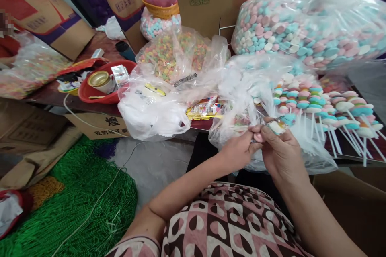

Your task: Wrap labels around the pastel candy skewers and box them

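My left hand (239, 150) and my right hand (285, 154) meet above the table's front edge, fingers pinched close together. Between my right thumb and fingers is a white marshmallow (275, 127) with some yellow-orange by it. A small pink piece, apparently a marshmallow (258, 137), sits at my left fingertips, partly covered. A thin dark strip or rod shows just above the fingers, too small to name. Behind them lies an opened clear bag (241, 88). To the right, several marshmallow skewers (312, 98) in pink, blue and white lie piled, their white sticks towards me.
Large bags of marshmallows (280, 28) and gummy candies (177, 54) stand behind. Left of my hands are a white plastic bag (153, 112), yellow wrappers (205, 109) and a red basin (99, 98). Green netting (99, 192) covers the floor. Part of another person shows at far left.
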Available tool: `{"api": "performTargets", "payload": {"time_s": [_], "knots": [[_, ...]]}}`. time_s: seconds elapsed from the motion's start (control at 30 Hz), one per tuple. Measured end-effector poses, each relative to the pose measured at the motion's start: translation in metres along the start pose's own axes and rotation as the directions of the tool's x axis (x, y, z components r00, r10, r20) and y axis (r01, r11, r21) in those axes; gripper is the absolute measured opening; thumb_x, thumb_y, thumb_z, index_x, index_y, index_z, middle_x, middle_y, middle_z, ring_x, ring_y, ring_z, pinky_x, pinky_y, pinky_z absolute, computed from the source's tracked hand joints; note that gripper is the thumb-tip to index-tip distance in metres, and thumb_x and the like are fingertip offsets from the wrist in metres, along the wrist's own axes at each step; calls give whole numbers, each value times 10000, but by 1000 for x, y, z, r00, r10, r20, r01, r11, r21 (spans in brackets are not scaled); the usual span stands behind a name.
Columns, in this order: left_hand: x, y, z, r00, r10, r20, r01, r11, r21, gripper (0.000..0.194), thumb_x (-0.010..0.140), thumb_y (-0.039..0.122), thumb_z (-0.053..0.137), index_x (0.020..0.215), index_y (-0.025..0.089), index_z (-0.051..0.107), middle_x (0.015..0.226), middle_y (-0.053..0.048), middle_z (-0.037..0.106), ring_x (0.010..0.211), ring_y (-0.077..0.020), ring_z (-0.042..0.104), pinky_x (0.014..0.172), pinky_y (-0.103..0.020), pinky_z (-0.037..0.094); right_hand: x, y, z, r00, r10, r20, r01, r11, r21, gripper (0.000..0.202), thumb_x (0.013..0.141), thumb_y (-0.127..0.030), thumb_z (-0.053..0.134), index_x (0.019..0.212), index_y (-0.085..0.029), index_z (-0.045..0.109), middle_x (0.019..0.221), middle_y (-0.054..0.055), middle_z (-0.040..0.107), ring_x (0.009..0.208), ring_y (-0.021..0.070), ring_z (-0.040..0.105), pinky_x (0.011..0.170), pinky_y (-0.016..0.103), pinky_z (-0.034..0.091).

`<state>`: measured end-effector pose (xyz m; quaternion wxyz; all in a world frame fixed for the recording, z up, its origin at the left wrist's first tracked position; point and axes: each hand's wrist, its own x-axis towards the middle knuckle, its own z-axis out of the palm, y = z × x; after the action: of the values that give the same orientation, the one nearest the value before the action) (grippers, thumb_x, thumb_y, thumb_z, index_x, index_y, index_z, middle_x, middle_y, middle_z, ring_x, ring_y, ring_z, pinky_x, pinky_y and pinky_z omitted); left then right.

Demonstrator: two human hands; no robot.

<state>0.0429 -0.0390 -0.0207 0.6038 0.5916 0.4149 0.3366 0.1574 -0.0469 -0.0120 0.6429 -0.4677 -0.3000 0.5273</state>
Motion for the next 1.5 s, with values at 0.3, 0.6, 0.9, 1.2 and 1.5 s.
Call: {"api": "performTargets", "payload": {"time_s": [0.3,0.6,0.9,1.2,1.5], "knots": [[-7,-1,-31,846,17,533,327,773,-544,487,711,660,694,774,203,538,484,117,262,382,-67,269,547,-316,461,13,-18,-8,928,126,350,-62,980,-190,370,637,-380,858,958,-249,729,905,59,762,814,262,719,741,418,571],[-9,-13,-55,945,140,-296,-88,979,182,138,870,328,594,788,218,605,696,-6,563,661,-162,530,680,-283,401,30,21,23,966,-113,233,193,916,-353,135,779,-340,762,782,-217,706,744,9,730,694,173,671,671,310,537],[2,-22,-97,879,-43,-475,-243,817,-523,408,803,557,686,735,192,516,486,106,338,394,-36,306,466,-186,389,58,48,58,433,-22,901,898,93,-429,384,839,-15,431,1027,-206,706,986,80,760,1136,273,614,1107,531,303],[30,-29,-104,890,-75,-449,-231,776,-587,422,800,559,691,728,183,512,458,110,352,412,-53,441,549,-215,502,71,29,25,487,158,859,869,-193,-457,274,850,-113,475,888,-179,738,741,68,721,792,226,649,922,377,404],[60,-38,-124,835,-157,-527,-170,838,-518,341,940,378,565,672,181,490,546,27,547,513,-99,570,568,-251,514,76,39,50,772,203,602,634,-293,-716,291,926,-296,491,1095,-206,710,1015,78,742,853,236,675,679,309,420]]}}
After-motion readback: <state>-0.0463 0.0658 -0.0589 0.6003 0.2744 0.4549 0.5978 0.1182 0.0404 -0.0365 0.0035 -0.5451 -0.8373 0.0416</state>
